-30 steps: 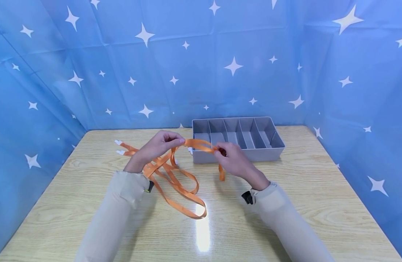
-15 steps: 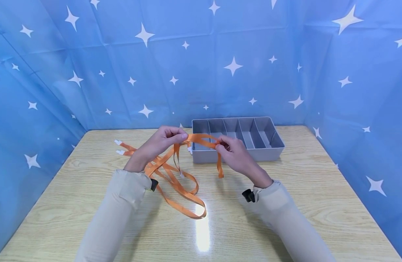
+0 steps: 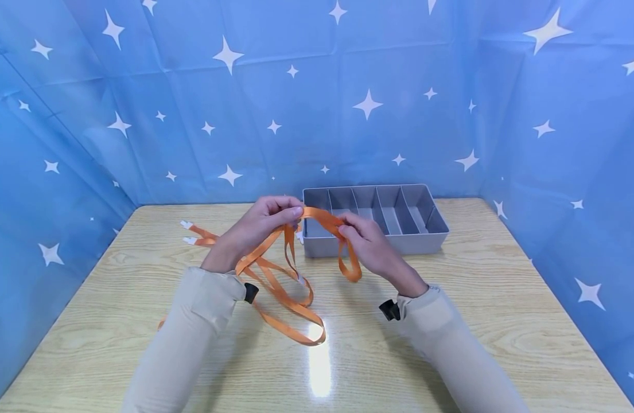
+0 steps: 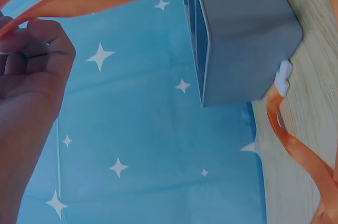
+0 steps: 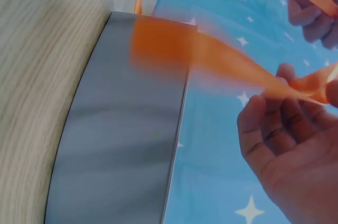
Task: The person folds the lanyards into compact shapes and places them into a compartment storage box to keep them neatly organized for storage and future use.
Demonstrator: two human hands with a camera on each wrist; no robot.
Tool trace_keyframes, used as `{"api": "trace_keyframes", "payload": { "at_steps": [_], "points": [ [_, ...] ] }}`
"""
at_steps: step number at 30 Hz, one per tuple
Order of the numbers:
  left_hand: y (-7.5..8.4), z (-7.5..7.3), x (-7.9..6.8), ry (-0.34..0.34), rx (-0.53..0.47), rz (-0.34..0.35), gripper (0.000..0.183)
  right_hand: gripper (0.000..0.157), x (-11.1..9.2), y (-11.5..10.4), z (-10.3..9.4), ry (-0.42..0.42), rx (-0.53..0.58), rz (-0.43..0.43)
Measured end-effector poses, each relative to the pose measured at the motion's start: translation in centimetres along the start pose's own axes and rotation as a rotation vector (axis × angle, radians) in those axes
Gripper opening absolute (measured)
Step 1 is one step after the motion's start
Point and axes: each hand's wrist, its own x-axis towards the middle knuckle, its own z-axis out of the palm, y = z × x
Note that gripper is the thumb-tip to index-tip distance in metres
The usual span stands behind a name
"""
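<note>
My left hand (image 3: 262,223) pinches an orange lanyard (image 3: 321,215) between thumb and fingers, in front of the grey box. The band stretches across to my right hand (image 3: 370,244), which pinches it too; below that hand hangs a short loop. In the right wrist view, the hanging part of the band (image 5: 158,42) is blurred. Another length drops from the left hand toward the table. More orange lanyards (image 3: 291,334) lie in loose loops under the left forearm, partly hidden by it. Their white clips (image 3: 187,225) stick out at the left, and another white clip (image 4: 283,76) lies beside the box.
A grey box (image 3: 378,245) with several compartments stands at the back of the wooden table (image 3: 502,321), just behind the hands. A blue star-patterned curtain (image 3: 399,126) encloses the back and sides. Black wrist cameras (image 3: 390,310) sit at both cuffs.
My left hand has shifted slightly right and up, drawing nearer to the right hand. The tail hanging below the right hand has become a loop. Both hands have kept hold of the lanyard.
</note>
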Motion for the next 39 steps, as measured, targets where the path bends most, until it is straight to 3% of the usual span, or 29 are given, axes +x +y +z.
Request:
{"api": "trace_keyframes", "payload": {
  "at_steps": [10, 20, 27, 35, 39],
  "points": [
    [0.3, 1.0, 0.2, 0.006, -0.053, 0.03, 0.028, 0.017, 0.1, -0.5, 0.5, -0.002, -0.001, -0.097],
    [0.3, 1.7, 0.3, 0.025, -0.026, 0.047, 0.016, 0.007, 0.6, -1.5, 1.0, 0.14, -0.153, -0.273],
    [0.3, 1.9, 0.5, 0.016, 0.001, 0.082, 0.023, 0.013, 1.0, -2.0, 1.1, 0.274, -0.237, -0.402],
    [0.4, 2.0, 0.5, 0.024, 0.008, 0.064, 0.018, 0.006, 1.1, -2.7, 0.8, 0.341, -0.312, -0.448],
    [0.4, 2.2, 0.5, 0.038, 0.01, 0.06, 0.016, 0.009, 1.3, -3.1, 0.7, 0.402, -0.363, -0.476]
  ]
}}
